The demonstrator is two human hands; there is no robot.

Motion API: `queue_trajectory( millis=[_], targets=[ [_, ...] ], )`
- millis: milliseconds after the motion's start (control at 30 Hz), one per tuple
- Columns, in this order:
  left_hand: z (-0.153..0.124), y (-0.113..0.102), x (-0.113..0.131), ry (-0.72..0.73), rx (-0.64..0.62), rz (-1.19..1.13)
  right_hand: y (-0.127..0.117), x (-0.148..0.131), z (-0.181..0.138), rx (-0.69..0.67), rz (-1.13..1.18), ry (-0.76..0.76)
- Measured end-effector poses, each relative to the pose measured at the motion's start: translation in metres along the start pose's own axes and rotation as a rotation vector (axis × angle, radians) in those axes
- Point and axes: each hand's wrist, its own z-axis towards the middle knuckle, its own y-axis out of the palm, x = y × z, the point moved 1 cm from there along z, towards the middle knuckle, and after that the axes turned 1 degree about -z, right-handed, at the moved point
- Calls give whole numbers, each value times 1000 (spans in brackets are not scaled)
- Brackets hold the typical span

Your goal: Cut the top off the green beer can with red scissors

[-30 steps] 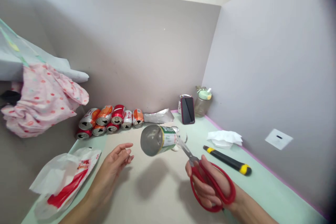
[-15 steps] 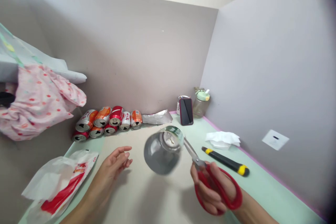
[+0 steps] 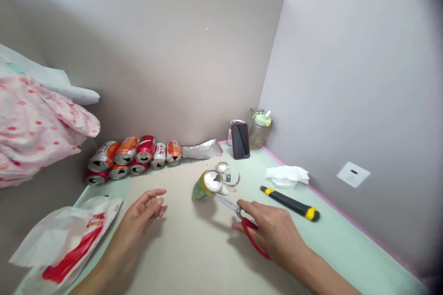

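Note:
Near the middle of the beige mat [image 3: 180, 249], a yellow-and-green can [image 3: 200, 190] appears tilted, its silver top with a dark opening facing me. I cannot tell whether it rests on the mat. My right hand [image 3: 268, 226] grips red-handled scissors [image 3: 228, 203], palm down, and the blade tips reach the lower edge of the can's top. Left of the can, my left hand [image 3: 147, 212] hovers with loosely bent fingers and holds nothing. Behind the can are a round metal lid [image 3: 222, 166] and a thin curved piece [image 3: 232, 177] with a small blue mark.
Several drink cans [image 3: 145, 148] are stacked by the back wall, beside a flattened silver sheet [image 3: 202, 149]. A phone [image 3: 240, 140] leans near a bottle [image 3: 260, 131]. Tissue [image 3: 287, 176] and a yellow-black utility knife [image 3: 290, 203] lie right; a red-white plastic package [image 3: 79, 244] lies left.
The blurred grey-and-green can shape above the mat is gone from there; a yellow-green can now shows slightly farther back. My right hand has turned over, bringing the scissors left and lower.

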Motion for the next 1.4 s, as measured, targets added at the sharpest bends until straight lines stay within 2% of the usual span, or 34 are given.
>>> queue_trajectory(
  millis=[200, 400, 567, 700, 800, 933, 1100, 1300, 1400],
  targets=[
    [1, -5, 3, -22, -83, 14, -1, -1, -2, 14, 31, -4],
    [2, -4, 2, 28, -32, -21, -1, 0, -1, -51, 51, 15],
    [0, -4, 3, 18, -95, 14, -4, -3, -1, -95, 88, 35],
    [-2, -1, 2, 47, -59, -13, -6, -5, -1, -133, 117, 61],
    [-1, 0, 1, 64, -40, -11, -10, -8, 0, -165, 183, 90],
    [2, -3, 0, 60, -85, 7, -15, -11, 3, -224, 282, 153],
    [1, -5, 2, 32, -118, 33, -13, -9, 7, -276, 289, 216],
    [2, -5, 3, -5, -159, 45, -12, -9, 6, -292, 350, 225],
    [4, -6, 2, 8, -143, 50, -17, -13, 7, -331, 471, 205]
  ],
)
